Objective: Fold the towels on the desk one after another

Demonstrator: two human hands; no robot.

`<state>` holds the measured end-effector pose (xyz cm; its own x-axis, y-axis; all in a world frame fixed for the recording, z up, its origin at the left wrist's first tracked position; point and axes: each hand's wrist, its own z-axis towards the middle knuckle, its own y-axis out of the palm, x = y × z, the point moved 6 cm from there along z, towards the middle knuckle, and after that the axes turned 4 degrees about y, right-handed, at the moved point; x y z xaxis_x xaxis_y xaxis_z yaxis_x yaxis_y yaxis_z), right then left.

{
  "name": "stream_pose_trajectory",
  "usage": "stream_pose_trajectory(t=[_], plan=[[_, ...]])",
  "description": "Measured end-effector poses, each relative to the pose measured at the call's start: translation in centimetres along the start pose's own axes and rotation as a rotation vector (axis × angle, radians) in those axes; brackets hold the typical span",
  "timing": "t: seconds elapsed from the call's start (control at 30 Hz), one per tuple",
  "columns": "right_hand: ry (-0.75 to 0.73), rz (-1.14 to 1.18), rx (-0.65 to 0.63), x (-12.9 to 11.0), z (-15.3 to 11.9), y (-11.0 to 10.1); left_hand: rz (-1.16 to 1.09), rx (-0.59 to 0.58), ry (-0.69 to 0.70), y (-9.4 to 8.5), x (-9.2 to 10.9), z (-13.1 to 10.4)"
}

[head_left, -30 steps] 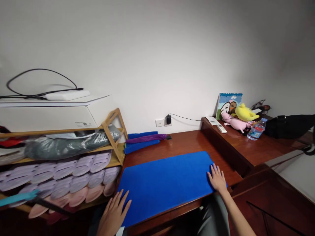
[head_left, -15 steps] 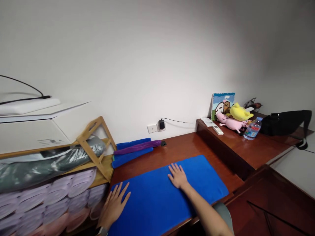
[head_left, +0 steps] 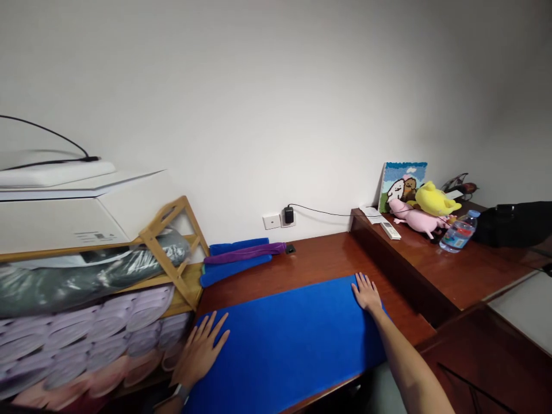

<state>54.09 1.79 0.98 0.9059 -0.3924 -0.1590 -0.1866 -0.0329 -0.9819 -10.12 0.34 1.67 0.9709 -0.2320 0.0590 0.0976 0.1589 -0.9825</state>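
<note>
A blue towel lies spread flat on the reddish-brown wooden desk. On its left end rests my left hand, palm down with the fingers spread. My right hand lies flat at the towel's far right corner, fingers stretched out. Neither hand grips anything. Behind the towel, by the wall, are rolled or folded blue towels with a purple towel between them.
A wooden rack on the left holds lilac slippers, a plastic-wrapped bundle and a white box. The raised desk part on the right bears a water bottle, plush toys and a remote control.
My right hand has slid right across the towel, from its middle to its far right corner. My left hand stays on the left end. The view has shifted slightly.
</note>
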Motion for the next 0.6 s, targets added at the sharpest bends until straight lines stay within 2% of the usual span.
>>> stream_pose_trajectory(t=[0.13,0.23,0.3,0.33,0.37,0.43,0.5,0.6], plan=[[0.012,0.051,-0.025,-0.2,0.3,0.0,0.007,-0.060,-0.011,-0.5,-0.1,0.1],[0.027,0.199,-0.058,0.4,1.0,-0.4,0.021,-0.106,-0.024,-1.6,0.4,0.7],[0.036,0.299,-0.083,1.2,1.7,-0.8,0.029,-0.107,-0.022,-3.1,2.4,1.4],[0.044,0.334,-0.088,1.7,2.1,-1.0,0.024,-0.094,-0.009,-4.0,4.3,1.8],[0.055,0.357,-0.084,2.2,2.6,-1.3,0.004,-0.071,0.019,-4.9,6.8,2.2],[0.091,0.397,-0.052,3.2,3.5,-1.9,-0.088,-0.021,0.103,-6.5,14.0,2.6],[0.141,0.435,-0.015,3.9,4.4,-2.3,-0.231,-0.041,0.256,-6.7,23.5,2.3],[0.211,0.478,0.021,4.2,5.2,-2.2,-0.364,-0.122,0.506,-4.8,38.7,0.9]])
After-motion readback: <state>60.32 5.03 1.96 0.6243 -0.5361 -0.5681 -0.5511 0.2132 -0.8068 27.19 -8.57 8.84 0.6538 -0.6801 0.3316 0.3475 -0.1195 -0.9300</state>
